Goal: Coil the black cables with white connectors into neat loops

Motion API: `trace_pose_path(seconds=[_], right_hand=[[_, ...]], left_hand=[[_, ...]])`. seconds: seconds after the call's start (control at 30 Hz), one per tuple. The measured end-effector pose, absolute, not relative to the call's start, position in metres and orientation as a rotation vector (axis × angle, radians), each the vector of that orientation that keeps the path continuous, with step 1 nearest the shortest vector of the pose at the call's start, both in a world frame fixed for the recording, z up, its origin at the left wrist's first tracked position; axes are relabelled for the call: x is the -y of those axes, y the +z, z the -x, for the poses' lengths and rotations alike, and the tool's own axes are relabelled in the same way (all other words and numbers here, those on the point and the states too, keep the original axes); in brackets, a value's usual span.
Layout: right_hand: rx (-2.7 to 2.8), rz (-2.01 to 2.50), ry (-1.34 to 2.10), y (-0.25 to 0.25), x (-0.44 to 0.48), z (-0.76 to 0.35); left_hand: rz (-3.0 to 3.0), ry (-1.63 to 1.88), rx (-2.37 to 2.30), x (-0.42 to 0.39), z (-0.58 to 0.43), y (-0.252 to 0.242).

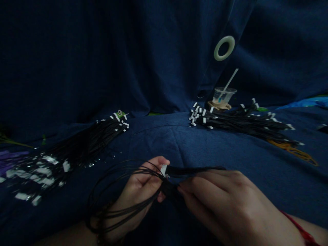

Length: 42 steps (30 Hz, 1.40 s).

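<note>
A bunch of thin black cords (pixel 133 206) runs between my two hands at the front middle. My left hand (pixel 137 194) is closed on it, and loose loops of the cords arc over its back and wrist. A small white tag (pixel 163 170) stands out by the fingertips of that hand. My right hand (pixel 228 201) is bent round the same cords just to the right, fingers curled with their tips near the left hand. What lies under the right palm is hidden.
Black cord bundles with white tags lie at the left (pixel 84 140) and back right (pixel 238 123). A clear cup with a straw (pixel 222 96) stands behind the right bundle. Orange cord (pixel 294 152) and purple material (pixel 12 160) lie at the sides. A pale ring (pixel 216 51) shows against dark blue cloth (pixel 153 51).
</note>
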State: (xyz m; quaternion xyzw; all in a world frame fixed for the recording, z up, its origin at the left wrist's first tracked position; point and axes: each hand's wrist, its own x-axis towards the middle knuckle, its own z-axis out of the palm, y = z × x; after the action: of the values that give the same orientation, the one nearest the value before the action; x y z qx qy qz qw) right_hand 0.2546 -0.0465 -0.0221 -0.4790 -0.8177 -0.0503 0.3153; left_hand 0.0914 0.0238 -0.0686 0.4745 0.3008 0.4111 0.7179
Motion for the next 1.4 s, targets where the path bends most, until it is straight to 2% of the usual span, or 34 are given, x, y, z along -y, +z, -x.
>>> trace_pose_path(seconds=[0.5, 0.87, 1.13, 1.4], right_hand=[[2.197, 1.261, -0.111, -0.024, 0.045, -0.257], [2.208, 1.289, -0.136, -0.023, 0.047, -0.258], [2.252, 1.275, -0.285, -0.023, 0.051, -0.258], [2.294, 1.334, -0.228, -0.029, 0.051, -0.257]], left_hand=[[-1.022, 0.903, -0.608, -0.023, -0.094, -0.068], [-1.223, 0.943, -0.595, -0.024, -0.094, -0.073], [-1.413, 0.978, -0.620, -0.023, -0.091, -0.072], [-1.440, 0.946, -0.709, -0.015, -0.092, -0.072]])
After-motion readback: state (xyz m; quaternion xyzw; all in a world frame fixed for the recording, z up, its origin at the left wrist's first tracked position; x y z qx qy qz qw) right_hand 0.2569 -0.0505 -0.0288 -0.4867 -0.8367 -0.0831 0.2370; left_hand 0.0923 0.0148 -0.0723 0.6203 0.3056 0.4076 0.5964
